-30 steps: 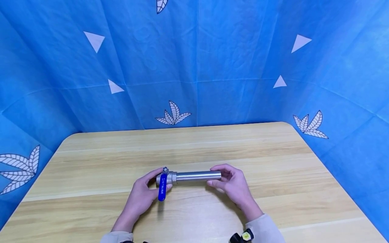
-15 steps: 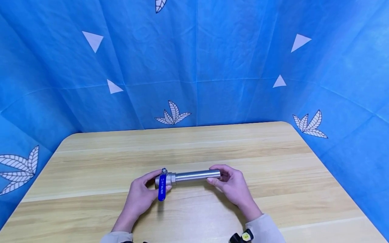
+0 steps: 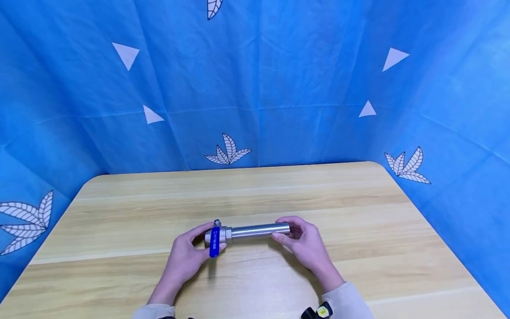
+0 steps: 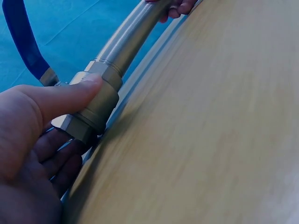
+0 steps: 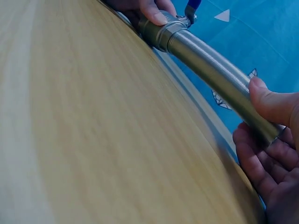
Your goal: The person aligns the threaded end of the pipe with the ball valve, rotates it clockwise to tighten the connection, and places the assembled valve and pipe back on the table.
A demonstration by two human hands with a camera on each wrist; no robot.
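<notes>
A metal ball valve (image 4: 100,100) with a blue lever handle (image 3: 214,242) is joined to a straight steel pipe (image 3: 259,231). My left hand (image 3: 186,256) grips the valve body, thumb on the near side and fingers round the far side. At the pipe's free right end, my right hand (image 3: 304,243) holds it between thumb and fingers. In the right wrist view the pipe (image 5: 210,70) runs from the valve to my right thumb. The lever points toward the near edge, crossing in front of the valve in the head view. Valve and pipe lie level, close over the table.
A light wood table (image 3: 255,190) with rounded far corners spreads under both hands. Blue cloth (image 3: 255,79) printed with white triangles and leaves hangs behind it and at both sides. A black strap with a yellow tag (image 3: 322,311) sits at the right sleeve.
The lever's free end has lifted slightly, so it looks shorter in the head view. Both hands keep their hold in nearly the same place.
</notes>
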